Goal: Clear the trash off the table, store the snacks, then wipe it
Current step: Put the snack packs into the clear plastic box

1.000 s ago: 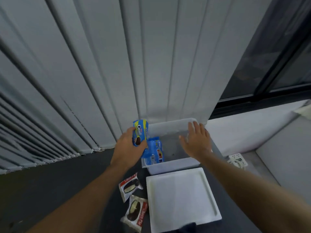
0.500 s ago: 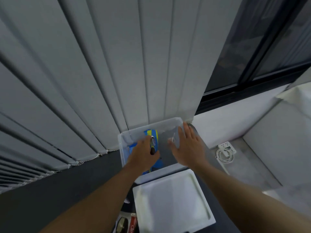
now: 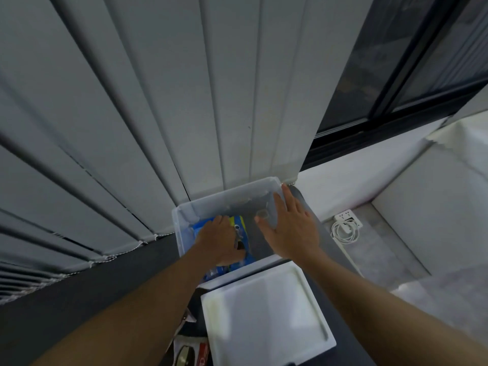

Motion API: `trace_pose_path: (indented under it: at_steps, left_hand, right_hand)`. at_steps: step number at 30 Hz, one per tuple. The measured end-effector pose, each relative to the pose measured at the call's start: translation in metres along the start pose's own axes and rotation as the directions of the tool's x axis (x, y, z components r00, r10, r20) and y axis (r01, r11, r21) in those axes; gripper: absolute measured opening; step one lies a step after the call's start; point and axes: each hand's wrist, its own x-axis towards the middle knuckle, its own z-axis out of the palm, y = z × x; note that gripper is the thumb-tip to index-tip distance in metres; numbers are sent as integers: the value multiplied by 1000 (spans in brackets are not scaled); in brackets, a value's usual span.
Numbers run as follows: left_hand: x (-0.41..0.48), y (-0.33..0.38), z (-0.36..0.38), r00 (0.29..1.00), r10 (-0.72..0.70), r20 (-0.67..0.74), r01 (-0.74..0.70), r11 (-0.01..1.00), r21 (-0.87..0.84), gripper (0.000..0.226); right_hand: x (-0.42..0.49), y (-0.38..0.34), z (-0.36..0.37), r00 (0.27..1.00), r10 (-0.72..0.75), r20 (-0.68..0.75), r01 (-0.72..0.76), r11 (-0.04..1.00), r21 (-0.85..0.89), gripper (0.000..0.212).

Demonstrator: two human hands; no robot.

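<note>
A translucent white storage bin stands at the far edge of the dark table, against the blinds. My left hand is down inside the bin, gripping a blue and yellow cookie pack that lies on other blue snack packs. My right hand rests with straight fingers on the bin's right wall. The bin's white lid lies flat just in front of the bin. A red and white pie snack packet shows at the bottom edge, partly hidden by my left forearm.
Grey vertical blinds hang right behind the bin. A dark window frame is at the upper right. On the floor to the right lie a white power strip and a coiled white cable.
My left hand carried the blue and yellow cookie pack from above the bin's left rim down into the bin. My right hand stayed on the bin's right side. The camera shifted.
</note>
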Motion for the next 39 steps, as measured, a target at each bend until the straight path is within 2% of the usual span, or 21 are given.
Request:
trace_pose_path:
  at_steps: [3,10,17,20,24,26,30,33,36,37,39]
  left_hand:
    - [1,-8,6,987,81,136,-92,993,80,95]
    - [3,0,15,997,-20,81,12,994,106,95]
    - [-10,-8,13,986,-60,155,45,994,99,90]
    - [-24,-12,5,996,-53,67,50,998,48,80]
    - [-48,-16,-22,978,-22,-206,28,999,26,66]
    - [-68,-19,-34,955,-98,-281,89,995,-44,61]
    - [-118,-35,-33,911,-275,-306,228,957,-178,62]
    - [-156,-46,-21,883,-378,-279,308,914,-265,62]
    - [-187,-52,-5,870,-432,-237,350,880,-321,64]
    - [-196,-54,2,872,-438,-221,356,875,-329,64]
    - [-211,-58,16,874,-456,-170,378,856,-351,66]
  right_hand:
    - [0,-1,0,1000,-2,-4,2,1000,11,86]
    - [0,0,2,1000,7,-16,-7,1000,28,83]
    - [-1,-1,-4,1000,12,7,-13,999,33,82]
    - [-2,-3,-10,999,-10,47,9,1000,20,81]
    - [-2,-7,-19,994,-47,94,44,999,31,80]
    - [-3,-17,-23,992,-80,96,79,997,11,78]
    - [-20,-59,-32,989,-143,32,141,988,66,70]
    - [-41,-89,-36,969,-240,-61,246,958,149,64]
    - [-66,-113,-35,908,-375,-184,413,873,260,57]
    - [-75,-120,-34,885,-420,-201,461,848,261,56]
    - [-93,-134,-32,863,-485,-143,505,814,288,57]
